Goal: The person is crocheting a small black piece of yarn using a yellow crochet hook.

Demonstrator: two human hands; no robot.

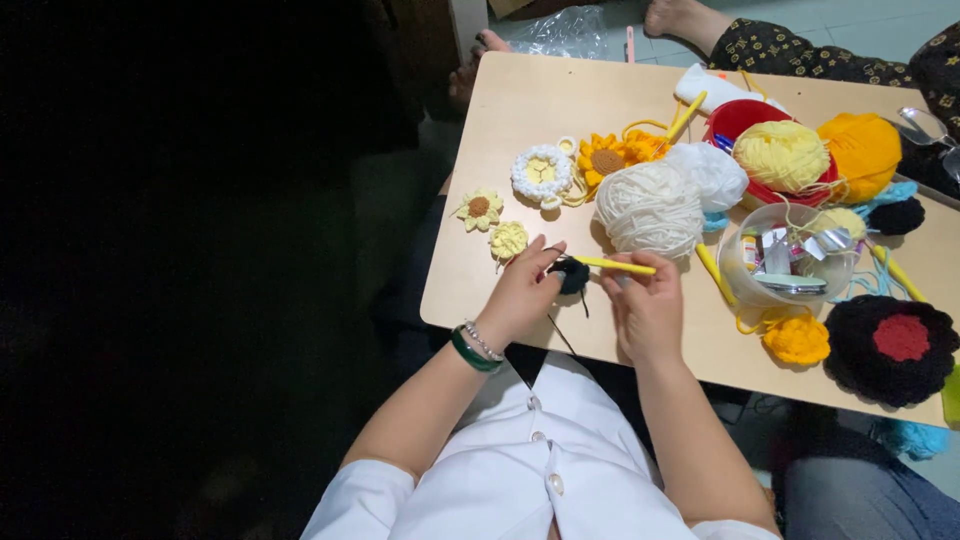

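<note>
My left hand (525, 290) pinches a small black crochet piece (573, 275) above the near edge of the wooden table (520, 110); a black yarn strand trails down from it. My right hand (647, 305) holds a yellow crochet hook (612, 264) whose tip points left into the black piece. A green bangle and a beaded bracelet sit on my left wrist. A big white yarn ball (650, 208) lies just beyond both hands.
Finished crochet flowers (541, 172) lie at the left. A red bowl (738, 118) holds a yellow yarn ball (781, 155); an orange ball (862, 150), a clear tub of small items (785, 262) and a black-and-red crochet round (892, 348) sit at the right. Another person's feet show beyond the table.
</note>
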